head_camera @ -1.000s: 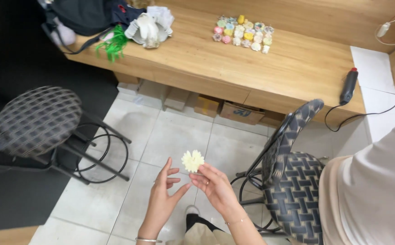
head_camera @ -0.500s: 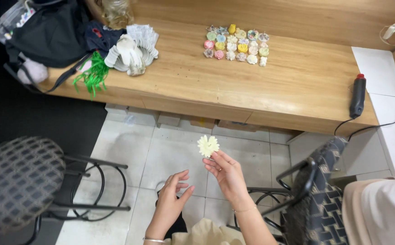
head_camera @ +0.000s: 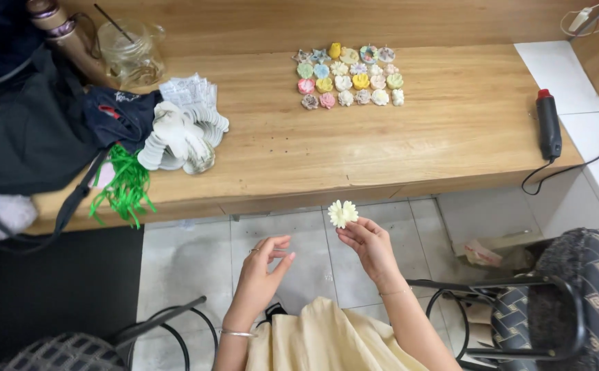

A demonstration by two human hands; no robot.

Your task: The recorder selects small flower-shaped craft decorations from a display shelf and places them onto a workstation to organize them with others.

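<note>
1. Cream-white and many-petalled, the small flower piece point(head_camera: 342, 214) is pinched between the fingertips of the right hand point(head_camera: 369, 246), held up in the air just in front of the edge of the wooden bench point(head_camera: 450, 130).
2. That hand is closed on the flower from below, so the petals face up and stay uncovered.
3. Nearby, the left hand point(head_camera: 263, 269) holds nothing; its fingers are loosely curled and partly spread, apart from the flower and a little lower.
4. To handle the piece well, I judge the grip should stay at the base or rim: the thin petals look easy to chip or dent under pressure.
5. Bringing the free hand underneath as a guard would seem wise, since tiled floor point(head_camera: 189, 261) lies directly below.
6. On the bench, well apart from the hands, a neat grid of similar small pastel pieces point(head_camera: 349, 76) sits near the back wall.
7. Further left lie a pile of white cut-outs point(head_camera: 179, 134), green ribbon strands point(head_camera: 126, 187) and a dark bag point(head_camera: 31, 137); a black tool with a red tip point(head_camera: 547, 124) rests at the right end.
</note>
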